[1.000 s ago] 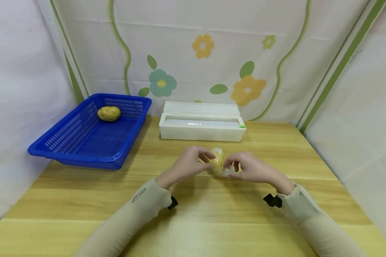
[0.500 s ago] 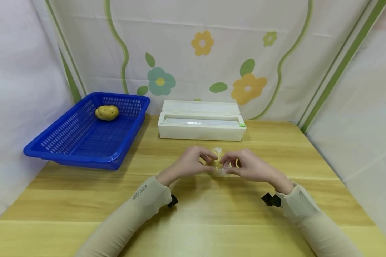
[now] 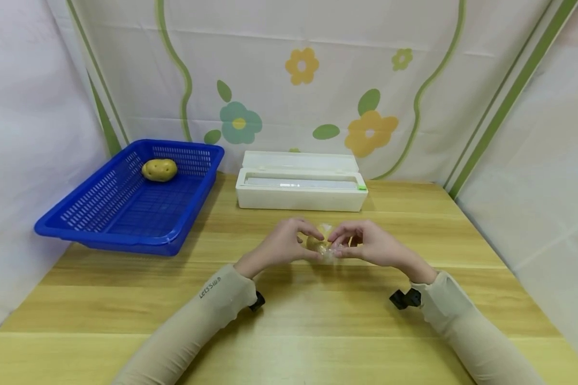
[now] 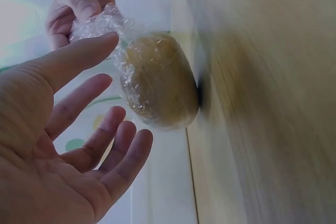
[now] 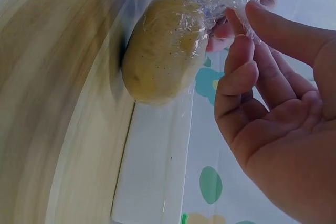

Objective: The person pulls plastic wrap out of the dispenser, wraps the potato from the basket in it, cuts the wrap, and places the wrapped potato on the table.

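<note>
A potato [image 5: 157, 61] wrapped in clear plastic wrap sits on the wooden table, between the two hands in the head view. My right hand [image 5: 283, 87] pinches a gathered end of the plastic wrap [image 5: 233, 3] between thumb and fingers. My left hand [image 4: 79, 124] is on the potato's other side, fingers spread and loosely bent. In the left wrist view its thumb tip lies at the edge of the wrap; whether it touches is hard to tell. Both hands partly hide the wrapped potato [image 3: 317, 244] in the head view.
Behind the hands stands a white plastic-wrap dispenser box [image 3: 301, 199], its lid raised and a roll inside. To the left is a blue basket [image 3: 168, 235] holding another potato [image 3: 159, 170]. A flower-patterned curtain [image 3: 279, 107] borders the back of the wooden table [image 3: 289, 331].
The wrapped potato has turned a little and shows more to the left between the hands. My right hand has shifted slightly left, gathering the wrap; the left hand barely moved.
</note>
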`<state>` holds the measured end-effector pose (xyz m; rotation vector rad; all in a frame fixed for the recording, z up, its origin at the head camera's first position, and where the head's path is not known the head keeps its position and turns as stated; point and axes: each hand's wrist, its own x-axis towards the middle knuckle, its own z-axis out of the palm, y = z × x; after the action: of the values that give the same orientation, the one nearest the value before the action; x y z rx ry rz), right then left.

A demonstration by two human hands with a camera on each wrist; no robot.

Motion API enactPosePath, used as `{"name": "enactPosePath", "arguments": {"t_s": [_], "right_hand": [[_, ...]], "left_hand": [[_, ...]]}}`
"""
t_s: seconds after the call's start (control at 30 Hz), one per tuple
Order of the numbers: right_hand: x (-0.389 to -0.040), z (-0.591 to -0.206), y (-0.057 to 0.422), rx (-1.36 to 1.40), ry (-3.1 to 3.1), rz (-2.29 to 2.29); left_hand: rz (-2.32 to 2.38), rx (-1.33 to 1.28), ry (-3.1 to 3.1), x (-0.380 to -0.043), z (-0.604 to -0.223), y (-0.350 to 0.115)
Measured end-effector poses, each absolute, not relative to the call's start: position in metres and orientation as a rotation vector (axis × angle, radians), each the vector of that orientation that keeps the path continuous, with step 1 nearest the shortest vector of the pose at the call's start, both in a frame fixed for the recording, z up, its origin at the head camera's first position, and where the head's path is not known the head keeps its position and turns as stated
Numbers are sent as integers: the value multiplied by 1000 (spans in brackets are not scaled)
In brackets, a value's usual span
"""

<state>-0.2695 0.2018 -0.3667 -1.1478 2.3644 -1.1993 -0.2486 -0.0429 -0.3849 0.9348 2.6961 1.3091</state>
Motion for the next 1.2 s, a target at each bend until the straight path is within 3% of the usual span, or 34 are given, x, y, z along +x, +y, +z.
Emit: {"name": "enactPosePath", "arguments": {"t_s": [0.63, 0.83, 1.07, 1.2], "right_hand": [[-266, -379, 190, -1216, 2639, -1347], [-270, -384, 193, -1437, 2696, -1191], [-272, -389, 190, -1635, 2738, -927], [-271, -390, 189, -1694, 2787, -942]], "left_hand": [[1332, 898, 2795, -246, -397, -38], [1329, 878, 2822, -245, -395, -37], [1477, 627, 2747, -245, -395, -37], [1458, 662, 2740, -247, -395, -36]]}}
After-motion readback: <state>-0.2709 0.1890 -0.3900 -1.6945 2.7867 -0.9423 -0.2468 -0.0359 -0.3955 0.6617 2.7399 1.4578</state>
